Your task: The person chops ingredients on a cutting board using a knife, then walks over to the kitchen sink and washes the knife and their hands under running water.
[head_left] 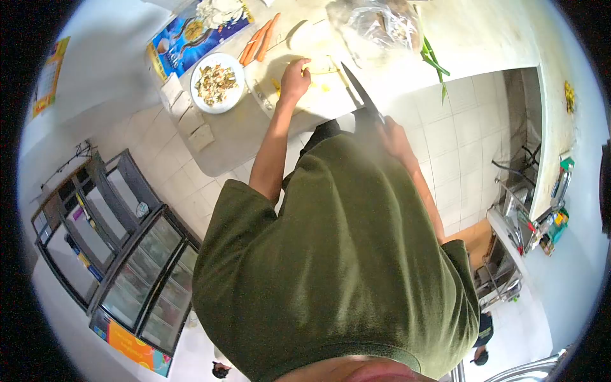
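My right hand (394, 140) is closed round the handle of a kitchen knife (363, 90). Its long blade points up and left, towards the table's near edge. On the pale cutting surface, my left hand (295, 81) is curled with its fingers drawn in; what they hold, if anything, I cannot make out. Small yellow pieces (325, 86) lie just right of that hand. Beyond it sits a large pale item (310, 35), washed out by glare. Several carrots (259, 41) lie to its left, and a white plate (239, 93) holds a chopped mixture (215, 84).
White blocks (189, 121) line the table's left edge. A blue printed sheet (191, 39) lies behind the plate. At the back stands a clear plastic bag (384, 24); green stalks (435, 63) overhang the edge. A glass-fronted cabinet (143, 280) is lower left. Two people (221, 369) appear at the bottom.
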Demonstrator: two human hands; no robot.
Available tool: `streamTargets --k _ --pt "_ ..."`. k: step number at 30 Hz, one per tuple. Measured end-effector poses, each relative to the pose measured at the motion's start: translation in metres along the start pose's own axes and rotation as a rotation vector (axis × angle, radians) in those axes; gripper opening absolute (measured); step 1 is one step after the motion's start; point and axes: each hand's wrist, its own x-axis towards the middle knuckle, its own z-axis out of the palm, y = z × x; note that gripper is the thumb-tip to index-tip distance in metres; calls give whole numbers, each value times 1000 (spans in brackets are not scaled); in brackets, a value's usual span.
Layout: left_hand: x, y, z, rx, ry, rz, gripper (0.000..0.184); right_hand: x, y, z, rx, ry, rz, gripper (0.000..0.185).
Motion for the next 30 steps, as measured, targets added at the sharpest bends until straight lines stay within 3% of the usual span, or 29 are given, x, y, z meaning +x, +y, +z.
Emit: streamTargets --k 6,9,14,20,22,30 --pt "-46 -15 -11 19 94 -97 31 49 -28 19 -344 7 -183 28" --pt "-78 -7 -26 -93 3 -276 32 71 -32 22 -421 30 -213 26" --pt "-145 -31 -42 -222 13 -305 40 93 -35 14 -474 -47 -214 29" --pt "-219 -55 -66 -104 62 -550 38 114 -19 12 -585 -26 -359 28" --pt "-243 -68 -65 -112 112 -535 37 116 -17 11 -599 -19 -391 28" --pt "-281 -76 -55 -118 180 -615 37 133 -1 2 -663 -59 -486 24"
